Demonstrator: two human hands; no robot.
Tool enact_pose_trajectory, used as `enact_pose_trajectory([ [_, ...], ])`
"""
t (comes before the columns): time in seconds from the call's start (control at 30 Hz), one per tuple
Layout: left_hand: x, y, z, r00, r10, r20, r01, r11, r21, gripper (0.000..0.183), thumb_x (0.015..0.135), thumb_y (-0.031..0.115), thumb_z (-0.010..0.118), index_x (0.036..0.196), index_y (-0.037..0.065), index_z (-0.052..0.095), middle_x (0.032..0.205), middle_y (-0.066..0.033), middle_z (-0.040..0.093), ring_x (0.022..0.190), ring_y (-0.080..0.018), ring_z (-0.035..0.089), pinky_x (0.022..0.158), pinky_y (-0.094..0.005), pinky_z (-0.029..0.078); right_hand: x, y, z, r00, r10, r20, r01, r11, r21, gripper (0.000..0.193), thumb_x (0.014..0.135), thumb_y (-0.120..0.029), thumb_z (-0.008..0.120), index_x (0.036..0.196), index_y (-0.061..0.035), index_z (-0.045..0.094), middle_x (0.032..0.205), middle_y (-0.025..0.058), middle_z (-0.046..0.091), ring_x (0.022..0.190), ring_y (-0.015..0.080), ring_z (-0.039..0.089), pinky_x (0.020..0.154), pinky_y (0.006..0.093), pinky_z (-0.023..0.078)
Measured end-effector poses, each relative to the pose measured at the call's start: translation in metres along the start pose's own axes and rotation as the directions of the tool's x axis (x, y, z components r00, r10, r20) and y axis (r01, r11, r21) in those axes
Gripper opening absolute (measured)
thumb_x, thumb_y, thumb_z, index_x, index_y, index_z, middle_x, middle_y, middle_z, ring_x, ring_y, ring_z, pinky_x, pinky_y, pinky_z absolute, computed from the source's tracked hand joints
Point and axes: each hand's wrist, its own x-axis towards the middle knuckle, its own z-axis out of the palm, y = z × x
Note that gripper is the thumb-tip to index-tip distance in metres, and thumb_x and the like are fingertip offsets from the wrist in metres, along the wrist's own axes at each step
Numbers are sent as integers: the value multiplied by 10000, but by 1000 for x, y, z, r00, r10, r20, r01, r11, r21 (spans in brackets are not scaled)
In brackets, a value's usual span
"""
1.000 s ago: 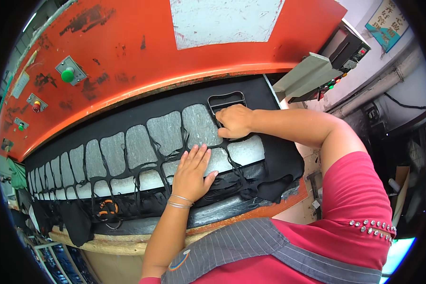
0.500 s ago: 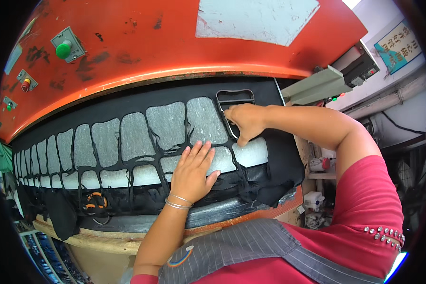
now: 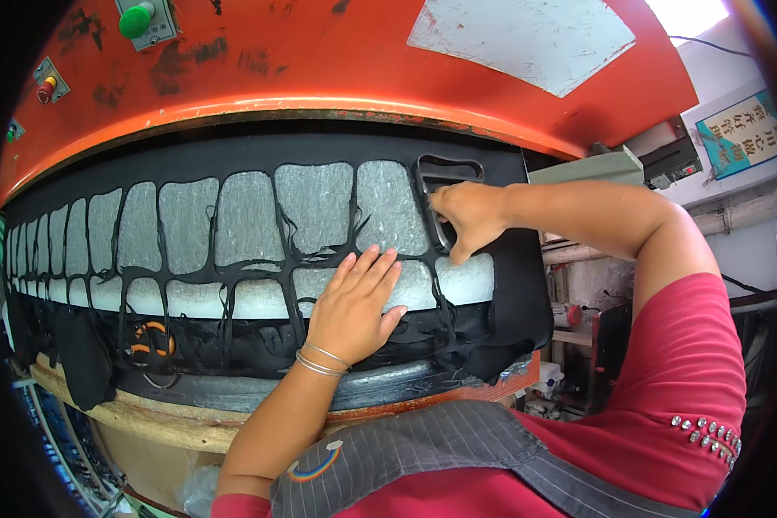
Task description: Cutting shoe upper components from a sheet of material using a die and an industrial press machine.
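Observation:
A black sheet of material [image 3: 524, 298] lies across the bench, with a long row of cut-out openings in it. Pale grey board [image 3: 315, 207] shows through these openings, and thin black strips remain between them. My left hand [image 3: 354, 304] lies flat on the sheet, fingers spread, over the lower openings. At the right end of the row a metal-walled cutting die [image 3: 426, 183] rests on uncut black material. My right hand [image 3: 470, 220] is closed on the die's near part, thumb toward me. The hand hides some of the die.
A red press body [image 3: 319, 60] with a green push button [image 3: 135, 21] and a red knob [image 3: 47, 88] rises behind the bench. Orange-handled scissors [image 3: 169, 339] lie near the front edge. A black scrap [image 3: 85, 358] hangs over the wooden edge [image 3: 194, 429].
The view has shifted, so the bench and press sit differently in the picture. My right hand stays on the die, and my left hand stays flat on the sheet.

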Motion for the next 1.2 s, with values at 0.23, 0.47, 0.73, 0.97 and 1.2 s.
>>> enact_pose_trajectory([
  [0.23,0,-1,-4,999,-7,42,9,998,-55,554,786,280,682,1258,26,540,1366,-132,491,1303,-304,417,1081,-458,306,-3,6,-14,989,15,149,-72,919,388,478,590,-213,775,909,22,508,835,136,582,776,232,581,683,346,476],
  [0.47,1,-2,-7,997,-79,-17,75,981,-181,492,798,242,686,1230,40,566,1315,-155,525,1293,-327,426,1088,-451,292,-22,7,51,830,31,-557,77,983,169,515,609,-415,728,842,-22,489,784,142,562,784,359,583,659,434,470],
  [0.73,118,1,3,693,-624,362,484,30,-875,733,811,173,709,1385,-82,331,1338,-263,449,1243,-292,469,983,-377,433,-29,20,65,727,-33,-686,234,951,202,577,645,-297,746,1111,-13,562,1035,171,621,960,329,616,855,372,473],
  [0.97,169,-2,29,576,-813,91,772,503,-388,721,705,206,754,1306,-39,442,1165,-278,594,1086,-368,602,916,-390,489,-70,-31,90,448,411,-794,596,525,608,371,744,-211,720,1020,-30,549,919,52,613,836,112,572,763,281,468],
  [1.2,190,25,36,593,-794,134,800,600,20,480,774,190,648,1222,32,577,1222,-186,597,1139,-355,570,977,-413,446,-80,-98,112,477,732,-487,182,460,869,555,817,-411,714,1048,55,521,906,178,635,827,229,614,753,342,486],
])
